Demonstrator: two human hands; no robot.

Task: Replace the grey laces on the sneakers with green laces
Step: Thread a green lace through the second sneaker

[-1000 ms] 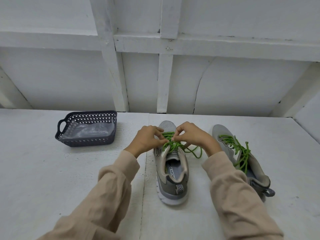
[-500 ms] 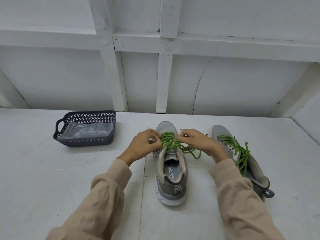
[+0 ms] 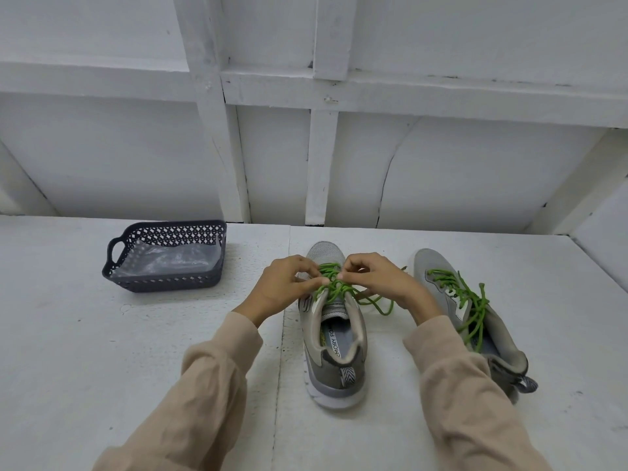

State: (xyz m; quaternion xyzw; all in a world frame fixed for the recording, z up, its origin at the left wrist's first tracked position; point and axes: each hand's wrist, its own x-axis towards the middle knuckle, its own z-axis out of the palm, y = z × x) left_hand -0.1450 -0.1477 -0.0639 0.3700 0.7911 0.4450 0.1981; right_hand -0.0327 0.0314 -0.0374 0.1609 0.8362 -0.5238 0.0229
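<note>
Fingers (image 3: 303, 265) of left hand (image 3: 282, 289) and right hand (image 3: 384, 283) curl, pinching bright green cord lace (image 3: 334, 286) over grey mesh sneaker (image 3: 339, 365), probably tightening crossings.

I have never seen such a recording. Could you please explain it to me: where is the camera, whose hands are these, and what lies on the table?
There is no machine here. A person wears one camera on the head; it looks forward and down, so you see that person's own arms. The left hand and the right hand both pinch the green lace above the middle sneaker, which stands on the white table. The right sneaker is laced in green too, with loose ends. At the left stands a dark basket with a clear plastic bag inside.
</note>
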